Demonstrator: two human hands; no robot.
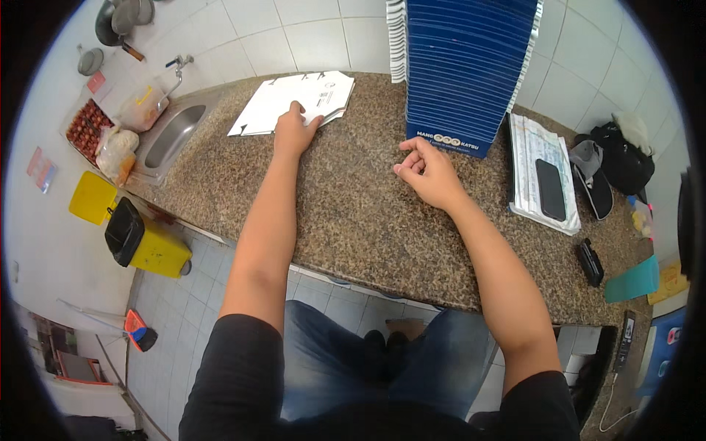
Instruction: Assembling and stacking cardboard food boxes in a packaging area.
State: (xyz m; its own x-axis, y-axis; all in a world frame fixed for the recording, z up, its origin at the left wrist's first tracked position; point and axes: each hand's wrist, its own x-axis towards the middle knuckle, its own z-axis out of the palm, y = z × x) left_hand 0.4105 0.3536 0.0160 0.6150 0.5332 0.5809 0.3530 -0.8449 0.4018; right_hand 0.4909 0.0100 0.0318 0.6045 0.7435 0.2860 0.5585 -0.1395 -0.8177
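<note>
A stack of flat white cardboard sheets (283, 103) with small dark print lies at the back left of the speckled stone counter. My left hand (294, 132) rests on its near right edge, with the index finger stretched out and the thumb apart. A tall stack of dark blue folded cartons (467, 73), white along its sides, stands against the tiled wall. Just in front of its base hovers my right hand (430, 175), fingers loosely curled and apart from the thumb. Nothing shows in that hand.
Right of the cartons, a black phone (551, 189) lies on a plastic-wrapped bundle (526, 147). Beyond are a dark bag (621, 158), a black cap (592, 187) and a teal cup (632, 279). At left are a steel sink (176, 136), an egg tray (90, 128) and a yellow bin (162, 246).
</note>
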